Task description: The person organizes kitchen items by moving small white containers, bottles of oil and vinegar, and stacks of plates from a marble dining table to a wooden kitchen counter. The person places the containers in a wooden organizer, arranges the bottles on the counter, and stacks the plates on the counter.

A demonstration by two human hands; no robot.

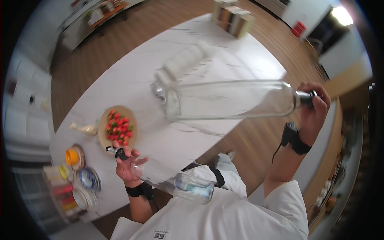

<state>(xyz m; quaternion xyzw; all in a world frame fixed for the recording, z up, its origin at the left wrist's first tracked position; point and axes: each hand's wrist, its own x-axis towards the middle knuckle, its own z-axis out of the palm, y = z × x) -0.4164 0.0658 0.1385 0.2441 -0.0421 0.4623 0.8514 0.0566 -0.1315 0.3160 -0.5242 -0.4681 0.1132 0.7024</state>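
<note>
My right hand (315, 105) grips a tall, square-sided clear glass bottle (231, 99) by its neck and dark stopper. That bottle lies sideways in the air over the white marbled table (144, 78), its base pointing left. In my left hand (132, 165) is the neck of a second clear glass bottle (168, 177), below a black and silver pourer or stopper. This one tilts with its base towards my shirt, and blue shows through near its base. A tan plate of red strawberries (118, 127) is just beyond my left fingers.
Blurred white ribbed objects (183, 64) stand in a row at mid-table, a silver item (158, 90) at their near end. Books (232, 18) stand at the far end. On the left are an orange cup (72, 156), a blue-patterned plate (90, 179) and stacked white dishes (85, 198).
</note>
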